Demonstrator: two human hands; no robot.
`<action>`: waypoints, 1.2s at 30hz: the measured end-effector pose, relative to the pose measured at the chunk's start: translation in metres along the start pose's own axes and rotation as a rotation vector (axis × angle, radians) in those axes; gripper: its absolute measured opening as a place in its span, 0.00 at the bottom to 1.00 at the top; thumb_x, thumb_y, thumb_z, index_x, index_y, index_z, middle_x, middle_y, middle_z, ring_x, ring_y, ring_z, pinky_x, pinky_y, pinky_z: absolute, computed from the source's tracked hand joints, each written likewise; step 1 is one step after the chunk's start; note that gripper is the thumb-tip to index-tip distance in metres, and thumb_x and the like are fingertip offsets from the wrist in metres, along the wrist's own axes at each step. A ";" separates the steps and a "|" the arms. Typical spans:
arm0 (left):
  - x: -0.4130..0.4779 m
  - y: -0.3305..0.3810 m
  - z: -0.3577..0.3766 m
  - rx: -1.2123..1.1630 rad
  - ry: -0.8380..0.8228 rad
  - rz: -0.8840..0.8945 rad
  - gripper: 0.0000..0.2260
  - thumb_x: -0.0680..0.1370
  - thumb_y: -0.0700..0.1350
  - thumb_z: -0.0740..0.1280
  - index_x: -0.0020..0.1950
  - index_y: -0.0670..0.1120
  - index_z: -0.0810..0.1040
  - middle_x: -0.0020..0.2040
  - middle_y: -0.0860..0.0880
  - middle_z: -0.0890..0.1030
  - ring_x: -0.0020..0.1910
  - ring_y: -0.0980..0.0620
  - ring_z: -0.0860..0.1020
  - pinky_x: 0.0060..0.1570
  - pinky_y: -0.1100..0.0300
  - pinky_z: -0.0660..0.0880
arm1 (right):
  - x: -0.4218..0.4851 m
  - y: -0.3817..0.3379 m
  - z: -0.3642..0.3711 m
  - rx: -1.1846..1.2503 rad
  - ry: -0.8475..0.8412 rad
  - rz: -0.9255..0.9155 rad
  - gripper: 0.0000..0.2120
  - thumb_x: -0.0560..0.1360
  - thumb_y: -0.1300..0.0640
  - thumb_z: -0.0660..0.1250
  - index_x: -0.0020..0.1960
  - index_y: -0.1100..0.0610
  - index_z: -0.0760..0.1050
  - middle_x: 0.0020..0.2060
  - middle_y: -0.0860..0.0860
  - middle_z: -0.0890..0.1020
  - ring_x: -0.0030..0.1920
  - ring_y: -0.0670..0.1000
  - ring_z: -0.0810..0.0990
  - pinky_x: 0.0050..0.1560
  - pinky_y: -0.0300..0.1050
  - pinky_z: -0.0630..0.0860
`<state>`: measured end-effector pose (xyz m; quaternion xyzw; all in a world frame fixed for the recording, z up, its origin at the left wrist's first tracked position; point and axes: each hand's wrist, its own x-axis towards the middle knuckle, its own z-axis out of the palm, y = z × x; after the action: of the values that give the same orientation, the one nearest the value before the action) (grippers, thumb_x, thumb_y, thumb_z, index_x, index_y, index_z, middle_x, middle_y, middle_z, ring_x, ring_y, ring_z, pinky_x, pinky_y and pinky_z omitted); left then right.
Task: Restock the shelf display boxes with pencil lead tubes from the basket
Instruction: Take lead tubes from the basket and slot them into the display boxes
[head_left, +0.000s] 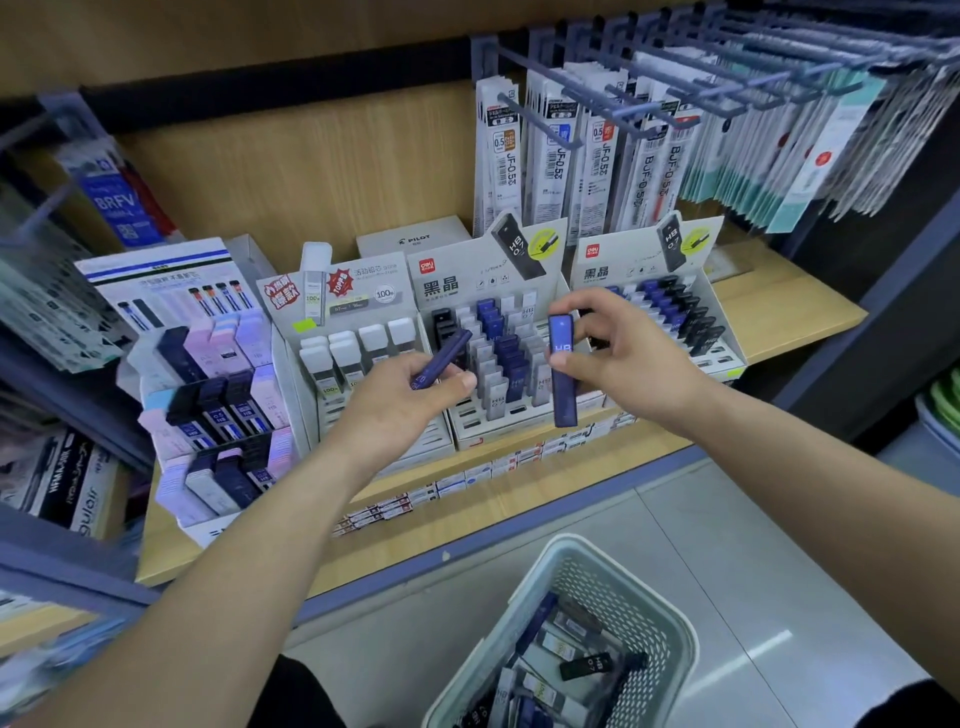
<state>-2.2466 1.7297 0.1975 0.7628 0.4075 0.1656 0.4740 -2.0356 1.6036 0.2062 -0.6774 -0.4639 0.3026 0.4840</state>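
In front of the middle display box (519, 434), on the near part of the shelf (779, 306), two blue tubes are held in the air. The right hand (618, 353) pinches the upright blue tube (562, 374) near its top between thumb and fingertips. The tube's HB mark faces the camera, and its lower end hangs before the box's near right corner. The left hand (410, 400) grips the tilted blue tube (440, 358), fingers curled round its near end and thumb laid beside it. Its far end points up and right over the box's left columns; whether that end touches the stock there is hard to tell.

The step in hand looks like the placing: both tubes are out of the basket and neither is seated yet. The box holds a blue column (506, 358) down its middle, with pale tubes either side and black ones at far left. The near rows seem to have open slots. The next move probably calls for matching blue to blue, standing each tube straight over a free slot and lowering it in without knocking its neighbours.

To the right stands a second box of the same kind (724, 332), and to the left one of white tubes (363, 353). The basket (654, 649) sits near and low on the floor. It holds more tubes, among them a black one (587, 665), so plenty seems left to do.
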 end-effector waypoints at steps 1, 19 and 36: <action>0.000 -0.001 0.000 0.004 -0.013 -0.005 0.08 0.78 0.55 0.70 0.46 0.52 0.80 0.23 0.61 0.71 0.23 0.62 0.68 0.32 0.59 0.65 | 0.002 -0.001 0.004 -0.022 0.042 -0.017 0.14 0.76 0.61 0.72 0.55 0.46 0.75 0.45 0.53 0.83 0.44 0.58 0.84 0.49 0.57 0.82; -0.003 -0.018 -0.020 -0.044 -0.089 0.033 0.06 0.81 0.45 0.67 0.56 0.52 0.81 0.32 0.59 0.80 0.27 0.63 0.71 0.34 0.63 0.68 | 0.014 0.007 0.019 -0.460 -0.020 -0.131 0.10 0.71 0.62 0.76 0.42 0.49 0.81 0.40 0.45 0.84 0.42 0.41 0.80 0.43 0.31 0.75; -0.006 -0.010 -0.017 -0.081 -0.043 0.044 0.08 0.80 0.41 0.69 0.57 0.51 0.83 0.43 0.47 0.83 0.31 0.56 0.72 0.34 0.62 0.71 | 0.011 -0.006 0.031 -0.425 0.060 -0.226 0.11 0.78 0.57 0.70 0.59 0.47 0.82 0.45 0.41 0.80 0.42 0.44 0.78 0.45 0.35 0.74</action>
<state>-2.2660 1.7375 0.1980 0.7550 0.3734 0.1761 0.5095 -2.0605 1.6261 0.2017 -0.7165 -0.5756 0.1219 0.3748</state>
